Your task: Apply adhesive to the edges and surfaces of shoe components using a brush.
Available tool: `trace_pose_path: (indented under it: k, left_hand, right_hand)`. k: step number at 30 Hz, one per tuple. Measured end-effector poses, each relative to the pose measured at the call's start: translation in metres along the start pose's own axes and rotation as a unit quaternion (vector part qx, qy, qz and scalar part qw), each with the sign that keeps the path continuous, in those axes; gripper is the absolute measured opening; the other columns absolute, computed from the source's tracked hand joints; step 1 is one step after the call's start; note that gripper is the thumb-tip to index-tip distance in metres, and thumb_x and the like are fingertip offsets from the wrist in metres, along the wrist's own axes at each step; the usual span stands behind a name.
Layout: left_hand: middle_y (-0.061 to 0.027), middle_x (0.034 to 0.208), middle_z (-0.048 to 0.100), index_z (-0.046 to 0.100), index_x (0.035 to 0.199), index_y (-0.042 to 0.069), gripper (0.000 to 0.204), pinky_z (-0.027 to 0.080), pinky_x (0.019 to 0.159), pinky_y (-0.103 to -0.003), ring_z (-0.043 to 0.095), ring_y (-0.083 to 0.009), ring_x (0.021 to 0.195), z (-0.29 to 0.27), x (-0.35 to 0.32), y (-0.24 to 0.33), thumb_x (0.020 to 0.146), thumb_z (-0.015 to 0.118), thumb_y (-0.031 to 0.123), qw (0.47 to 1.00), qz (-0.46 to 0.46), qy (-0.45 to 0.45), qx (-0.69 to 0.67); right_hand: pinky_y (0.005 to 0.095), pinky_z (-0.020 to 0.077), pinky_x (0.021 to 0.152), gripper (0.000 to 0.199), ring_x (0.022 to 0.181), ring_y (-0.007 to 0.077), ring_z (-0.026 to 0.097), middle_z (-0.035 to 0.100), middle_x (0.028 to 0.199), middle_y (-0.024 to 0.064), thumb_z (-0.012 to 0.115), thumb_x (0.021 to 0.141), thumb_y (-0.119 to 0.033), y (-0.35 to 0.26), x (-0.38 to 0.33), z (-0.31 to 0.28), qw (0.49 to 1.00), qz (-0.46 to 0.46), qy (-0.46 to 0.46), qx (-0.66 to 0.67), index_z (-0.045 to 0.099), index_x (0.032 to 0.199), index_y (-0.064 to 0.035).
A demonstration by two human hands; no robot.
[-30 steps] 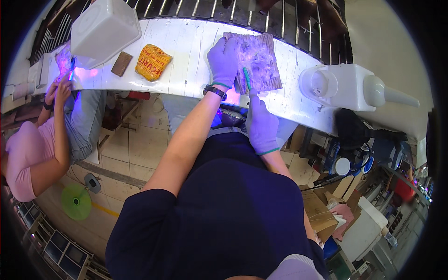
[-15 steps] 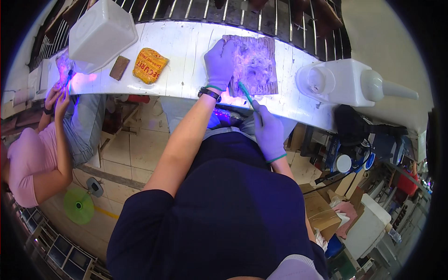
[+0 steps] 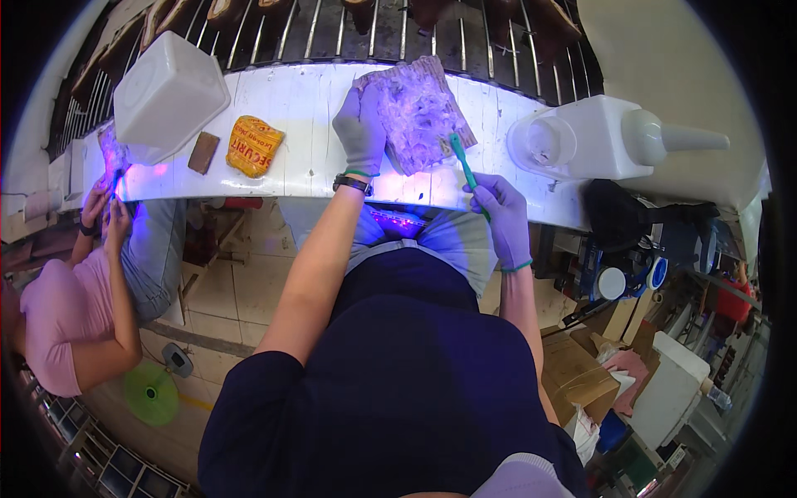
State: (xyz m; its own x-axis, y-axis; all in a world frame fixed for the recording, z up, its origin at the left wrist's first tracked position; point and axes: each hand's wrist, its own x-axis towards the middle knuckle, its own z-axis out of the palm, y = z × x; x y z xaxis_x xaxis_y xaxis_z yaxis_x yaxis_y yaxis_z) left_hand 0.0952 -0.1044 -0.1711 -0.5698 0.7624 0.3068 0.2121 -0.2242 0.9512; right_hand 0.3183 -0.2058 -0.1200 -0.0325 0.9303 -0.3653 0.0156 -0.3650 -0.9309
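Note:
A flat mottled purple-brown slab [image 3: 423, 112] lies on the white bench [image 3: 299, 108]. My left hand [image 3: 362, 129], in a pale purple glove with a dark wristwatch, presses down on the slab's left edge. My right hand [image 3: 503, 217], gloved the same, grips a green-handled brush [image 3: 462, 163] whose head rests at the slab's lower right corner. Purple light glows along the bench's near edge.
A white tub [image 3: 168, 94] stands at the left, with a small brown block [image 3: 202, 153] and an orange packet [image 3: 253, 146] beside it. A large white jug [image 3: 594, 137] lies at the right. A person in pink [image 3: 70, 311] works at the bench's left end. Cardboard boxes [image 3: 581, 365] sit at lower right.
My right hand has moved right and away from the slab's middle, carrying the green brush to the slab's lower right corner. My left hand stays on the slab.

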Motion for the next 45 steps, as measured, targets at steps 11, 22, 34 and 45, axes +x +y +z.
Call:
trace_pose_path:
  k: [11, 22, 34, 45]
  left_hand:
    - [-0.0239, 0.064, 0.052, 0.058, 0.091, -0.004, 0.022, 0.038, 0.051, -0.038, 0.046, -0.0337, 0.051, -0.006, -0.005, -0.003, 0.092, 0.052, 0.016, 0.991, -0.037, -0.016, 0.128]
    - [-0.0234, 0.059, 0.05, 0.058, 0.089, -0.005, 0.016, 0.034, 0.048, -0.042, 0.047, -0.0368, 0.048, -0.007, -0.005, -0.013, 0.086, 0.048, 0.007, 0.993, 0.008, -0.02, 0.12]
    - [-0.0221, 0.057, 0.05, 0.06, 0.092, -0.006, 0.02, 0.035, 0.049, -0.043, 0.048, -0.0347, 0.048, -0.002, -0.007, -0.006, 0.086, 0.05, 0.01, 0.993, 0.018, -0.017, 0.114]
    - [-0.0215, 0.057, 0.05, 0.061, 0.091, -0.005, 0.019, 0.035, 0.048, -0.042, 0.048, -0.0322, 0.047, -0.008, -0.009, -0.021, 0.088, 0.05, 0.011, 0.984, 0.03, -0.031, 0.174]
  right_hand:
    - [0.0418, 0.0498, 0.059, 0.034, 0.07, 0.0307, 0.063, 0.059, 0.089, 0.0124, 0.056, 0.087, -0.012, 0.01, 0.005, 0.042, 0.796, -0.237, 0.105, -0.547, 0.057, 0.122, -0.0127]
    - [0.0258, 0.0444, 0.061, 0.023, 0.065, 0.0074, 0.053, 0.067, 0.078, 0.0082, 0.063, 0.088, -0.016, 0.005, -0.005, 0.04, 0.957, -0.098, 0.062, -0.267, 0.068, 0.105, -0.0011]
    - [0.045, 0.0491, 0.056, 0.023, 0.065, 0.0344, 0.063, 0.059, 0.083, 0.0142, 0.052, 0.093, -0.025, 0.007, -0.022, 0.062, 0.803, -0.179, 0.068, -0.565, 0.06, 0.112, -0.0136]
    - [0.0422, 0.0508, 0.063, 0.022, 0.067, 0.0306, 0.064, 0.062, 0.086, 0.0094, 0.055, 0.092, -0.029, -0.001, -0.02, 0.053, 0.787, -0.16, 0.068, -0.591, 0.065, 0.109, -0.0186]
